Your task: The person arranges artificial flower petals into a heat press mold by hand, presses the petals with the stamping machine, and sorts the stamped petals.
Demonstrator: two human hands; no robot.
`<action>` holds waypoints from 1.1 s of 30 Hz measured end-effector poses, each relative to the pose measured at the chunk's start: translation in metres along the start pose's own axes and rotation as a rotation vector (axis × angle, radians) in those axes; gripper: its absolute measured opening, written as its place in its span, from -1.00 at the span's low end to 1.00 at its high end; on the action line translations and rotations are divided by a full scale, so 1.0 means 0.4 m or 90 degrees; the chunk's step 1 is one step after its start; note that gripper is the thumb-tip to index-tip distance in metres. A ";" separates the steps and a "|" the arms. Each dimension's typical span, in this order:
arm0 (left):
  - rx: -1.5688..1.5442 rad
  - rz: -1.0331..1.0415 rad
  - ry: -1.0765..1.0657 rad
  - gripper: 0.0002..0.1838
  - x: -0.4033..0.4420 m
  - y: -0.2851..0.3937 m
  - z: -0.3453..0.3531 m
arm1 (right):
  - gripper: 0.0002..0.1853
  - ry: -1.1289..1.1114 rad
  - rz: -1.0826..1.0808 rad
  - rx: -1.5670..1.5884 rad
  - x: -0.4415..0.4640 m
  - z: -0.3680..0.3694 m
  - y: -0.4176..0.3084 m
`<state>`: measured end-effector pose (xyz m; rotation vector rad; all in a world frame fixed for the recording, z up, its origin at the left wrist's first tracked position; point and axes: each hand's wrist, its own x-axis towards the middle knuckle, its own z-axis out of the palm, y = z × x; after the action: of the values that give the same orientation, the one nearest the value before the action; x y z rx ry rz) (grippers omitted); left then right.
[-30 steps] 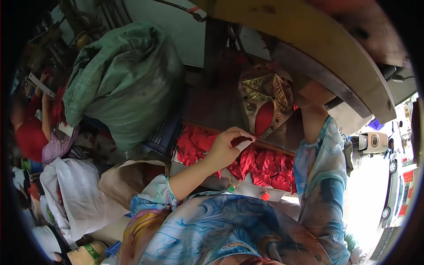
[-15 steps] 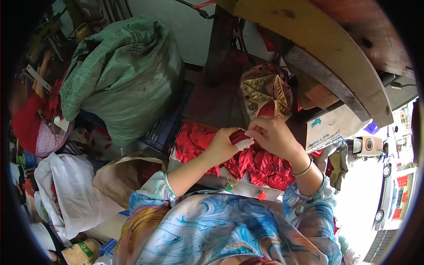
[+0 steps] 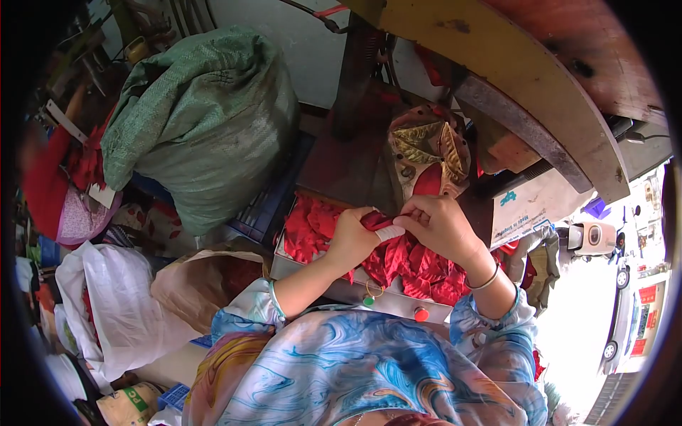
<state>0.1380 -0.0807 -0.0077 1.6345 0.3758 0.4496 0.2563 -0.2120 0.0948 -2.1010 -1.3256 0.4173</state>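
Observation:
Both of my hands meet over a heap of crumpled red fabric pieces (image 3: 419,273) on a metal-fronted bench. My left hand (image 3: 355,238) is closed on a small dark-red fabric piece (image 3: 374,219); its thumb has a white wrapping (image 3: 389,233). My right hand (image 3: 442,226), with a bangle at the wrist, pinches the right end of the same piece. Just beyond stands a worn block with gold-coloured leaf-shaped plates (image 3: 418,140), and a smooth red piece (image 3: 428,182) shows at its near side.
A curved yellow machine arm (image 3: 526,64) overhangs the upper right. Green (image 3: 369,300) and red (image 3: 421,314) buttons sit on the bench front. To the left are a large green woven sack (image 3: 213,135), a white bag (image 3: 117,305) and a brown paper bag (image 3: 192,287).
My hands have drawn slightly apart, showing more of the dark-red piece between them. My right hand has shifted a little down and right, uncovering the red piece at the block.

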 end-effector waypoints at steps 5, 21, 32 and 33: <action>-0.071 -0.023 -0.080 -0.70 -0.001 -0.005 -0.025 | -0.85 0.053 0.015 -0.042 0.012 -0.026 0.011; -0.208 -0.147 -0.061 -0.69 0.023 -0.051 -0.014 | -0.71 0.333 -0.030 -0.345 0.283 -0.089 0.164; -0.220 -0.058 -0.180 -0.53 0.019 0.007 -0.045 | -0.81 0.185 0.077 0.055 0.101 -0.032 0.080; -0.262 -0.053 -0.222 -0.49 0.015 -0.008 -0.049 | -0.84 0.290 0.064 -0.026 0.124 -0.039 0.118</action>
<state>0.1335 -0.0606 -0.0090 1.2582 0.0794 0.1576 0.3203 -0.1874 0.0789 -2.1352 -0.9720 -0.0517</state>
